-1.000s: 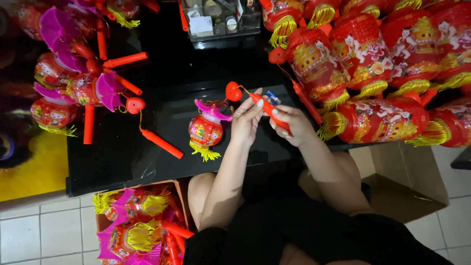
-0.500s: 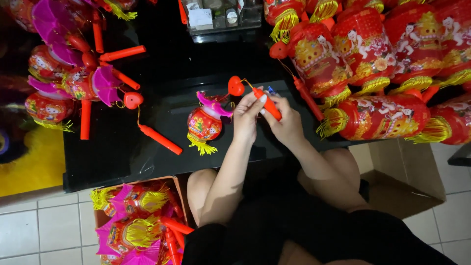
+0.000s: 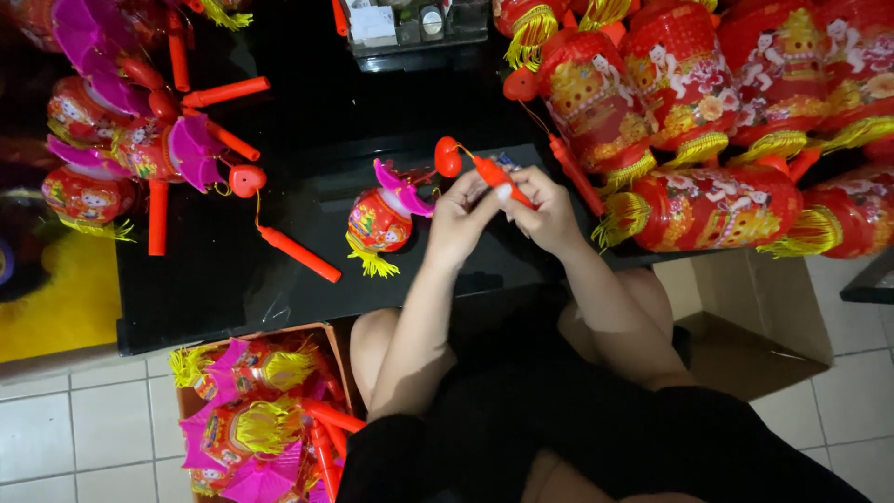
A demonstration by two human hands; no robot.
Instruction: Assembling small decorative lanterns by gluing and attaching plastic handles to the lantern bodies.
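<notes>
Two hands meet over the black table (image 3: 279,289), both forearms reaching up from the lap and bent at the wrist. Left hand (image 3: 463,222) and right hand (image 3: 549,216) press together, fingers pinched on an orange stick (image 3: 496,177) with a round red end at ten o'clock. Small red lantern (image 3: 380,222) lies on the table just beside the left hand, at nine o'clock. Finished lanterns (image 3: 708,210) are piled at three o'clock.

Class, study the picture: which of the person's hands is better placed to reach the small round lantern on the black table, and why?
Probably the left hand: the small lantern lies just beside it, while the right hand sits farther away, gripping the orange stick.
</notes>
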